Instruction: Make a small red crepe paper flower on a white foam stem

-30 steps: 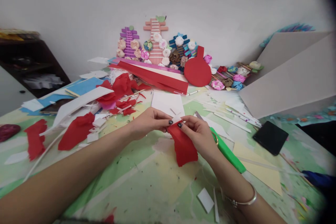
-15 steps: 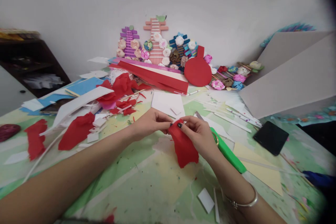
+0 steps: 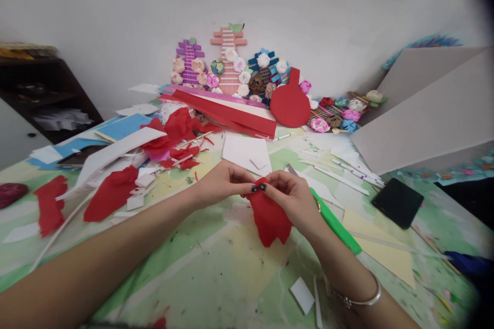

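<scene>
A: Item, one ragged red piece [image 3: 271,221]: where placed, how gripped?

B: Between the hands, above the table [image 3: 216,267]. Its top edge is pinched, thumbs to fingers, by left hand [image 3: 222,183] and right hand [image 3: 296,199] — both closed.

A: Risks?

B: A tear, likeliest if the thin-looking material is pulled apart by the two pinches; a crooked crease, if one pinch is let slip.

A: Obscured?

B: The pinched edge, hidden by the fingers — contents, if any, cannot be told. Green strip [image 3: 335,223]: partly covered by right hand.
</scene>
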{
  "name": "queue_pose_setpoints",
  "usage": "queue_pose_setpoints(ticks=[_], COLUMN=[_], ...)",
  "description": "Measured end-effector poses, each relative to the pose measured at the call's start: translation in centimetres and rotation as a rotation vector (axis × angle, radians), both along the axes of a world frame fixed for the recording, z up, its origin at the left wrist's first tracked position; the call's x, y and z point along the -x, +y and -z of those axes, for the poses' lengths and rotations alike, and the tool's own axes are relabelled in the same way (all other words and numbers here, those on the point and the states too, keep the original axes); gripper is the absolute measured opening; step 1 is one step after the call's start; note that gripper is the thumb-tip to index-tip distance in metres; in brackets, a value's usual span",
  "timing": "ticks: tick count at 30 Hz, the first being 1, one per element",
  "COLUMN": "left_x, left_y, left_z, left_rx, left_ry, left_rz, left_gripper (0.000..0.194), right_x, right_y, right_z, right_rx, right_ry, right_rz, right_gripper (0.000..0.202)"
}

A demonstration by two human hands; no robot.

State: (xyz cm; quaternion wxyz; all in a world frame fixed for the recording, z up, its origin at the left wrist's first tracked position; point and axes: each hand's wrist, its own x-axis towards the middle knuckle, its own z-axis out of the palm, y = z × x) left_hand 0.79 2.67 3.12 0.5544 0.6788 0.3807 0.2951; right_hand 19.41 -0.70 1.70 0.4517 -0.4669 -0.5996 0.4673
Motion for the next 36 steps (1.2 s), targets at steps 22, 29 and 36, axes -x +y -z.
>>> queue_pose_setpoints(ticks=[22,29,36], left_x=[0.5,0.6,0.6], left_y=[0.9,0.9,0.9], left_z=[0.5,0.5,0.5], left_rx=[0.236,0.235,0.236], left_ry=[-0.427,-0.422,-0.437], left_rz=[-0.15,-0.172,-0.193], left_gripper=[0.014,0.015,0.015], right_x=[-0.9,-1.1,-1.2], right_y=[0.0,0.1,0.2], right_z=[-1.7,-1.7,-1.5], right_rx=[0.169,0.162,0.134], right_ry=[0.144,0.156,0.138], right_rz=[-0.079,-0.06,-0.053], right_gripper=[0.016,0.016,0.015])
